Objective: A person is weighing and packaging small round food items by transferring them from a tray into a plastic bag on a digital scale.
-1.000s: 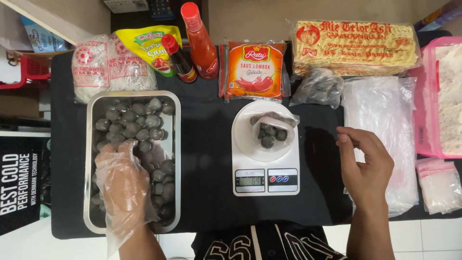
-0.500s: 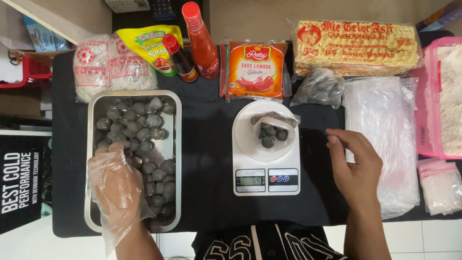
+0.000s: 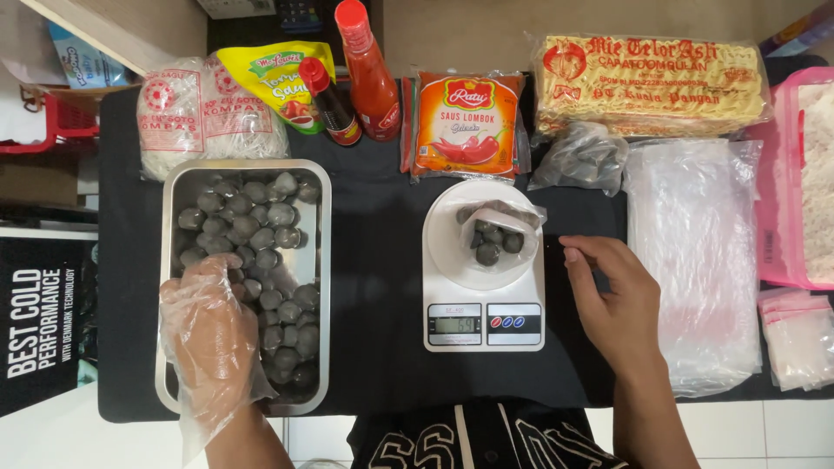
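From the head camera I see my left hand [image 3: 213, 334], in a loose clear plastic glove, lying fingers together on the grey meatballs [image 3: 256, 230] in the steel tray [image 3: 322, 287]; whether it grips one I cannot tell. Behind the tray crowd noodle packs [image 3: 187, 108] and sauce bottles [image 3: 352, 74]. The right hand [image 3: 612, 300] hovers bare, fingers curled and holding nothing, just beside the white scale [image 3: 483, 287], whose small bag of meatballs [image 3: 497, 233] sits on top. Black mat lies free between tray and scale. Since a second ago, the right hand has slid toward the scale.
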